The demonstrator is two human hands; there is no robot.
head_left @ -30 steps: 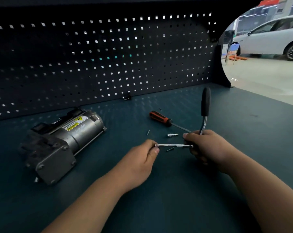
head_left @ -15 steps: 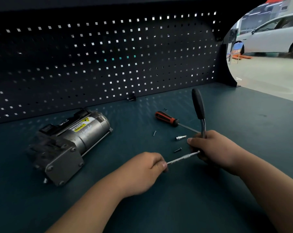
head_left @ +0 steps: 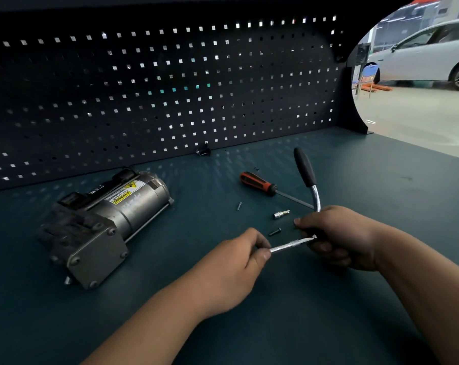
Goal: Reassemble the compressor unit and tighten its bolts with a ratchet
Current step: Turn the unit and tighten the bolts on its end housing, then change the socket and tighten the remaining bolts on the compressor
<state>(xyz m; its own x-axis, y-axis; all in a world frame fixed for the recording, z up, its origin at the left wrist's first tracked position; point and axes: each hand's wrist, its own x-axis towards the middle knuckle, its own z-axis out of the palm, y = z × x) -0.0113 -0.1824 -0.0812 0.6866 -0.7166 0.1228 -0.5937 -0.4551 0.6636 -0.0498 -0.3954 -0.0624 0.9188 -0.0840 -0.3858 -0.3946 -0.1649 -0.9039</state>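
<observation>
- The ratchet (head_left: 306, 169) is being gripped near its head by the right hand (head_left: 339, 238), fingers curled round the shank, so that the black handle is being left pointing up toward the back edge of the bench (head_left: 368, 325), clear of the fitting work
- A slim chrome extension bar (head_left: 289, 243) is being pinched at its near end by the left hand (head_left: 236, 267), thumb and forefinger closed on it, while its far end is being held at the ratchet head; whether it is being seated or drawn off cannot be told
- Both wrists are being held low over the middle of the bench, forearms converging from the front edge, presumably for steadiness
- The compressor unit (head_left: 104, 219) is being left lying on its side toward the left edge, well apart from both hands, its bolted end plate turned toward the front edge
- A screwdriver (head_left: 257, 183), a small socket piece (head_left: 281, 214) and two loose screws (head_left: 275, 231) are being left just beyond the hands, probably for easy reach
</observation>
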